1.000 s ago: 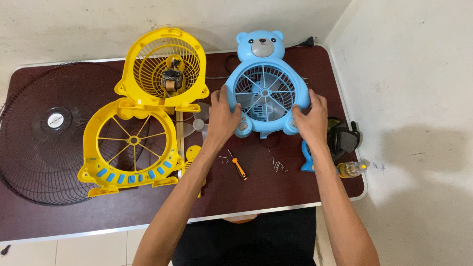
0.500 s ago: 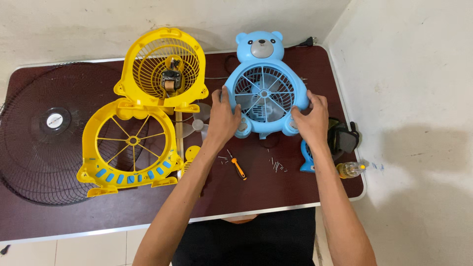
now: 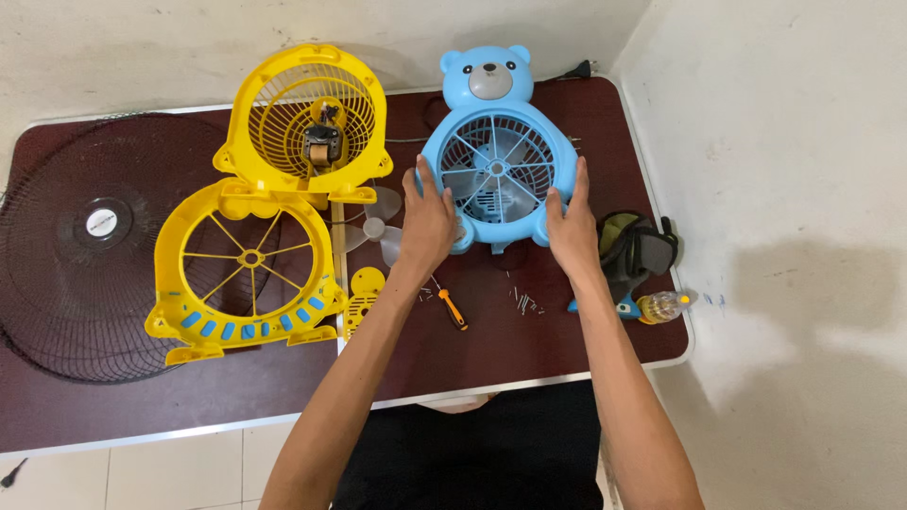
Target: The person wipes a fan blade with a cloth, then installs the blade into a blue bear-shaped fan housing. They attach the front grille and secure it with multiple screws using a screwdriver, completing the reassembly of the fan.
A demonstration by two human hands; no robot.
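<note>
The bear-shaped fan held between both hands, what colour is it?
The bear-shaped plastic fan is light blue with a grey snout patch, shown best in the head view.

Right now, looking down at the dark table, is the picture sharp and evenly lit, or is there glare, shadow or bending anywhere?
Head view: soft, even light and mostly sharp; the blue bear-shaped plastic fan held by the left hand and right hand is crisp; a grey shadow lies on the white wall at right; the dark brown table edge bows slightly near the frame's border; no strong glare.
</note>
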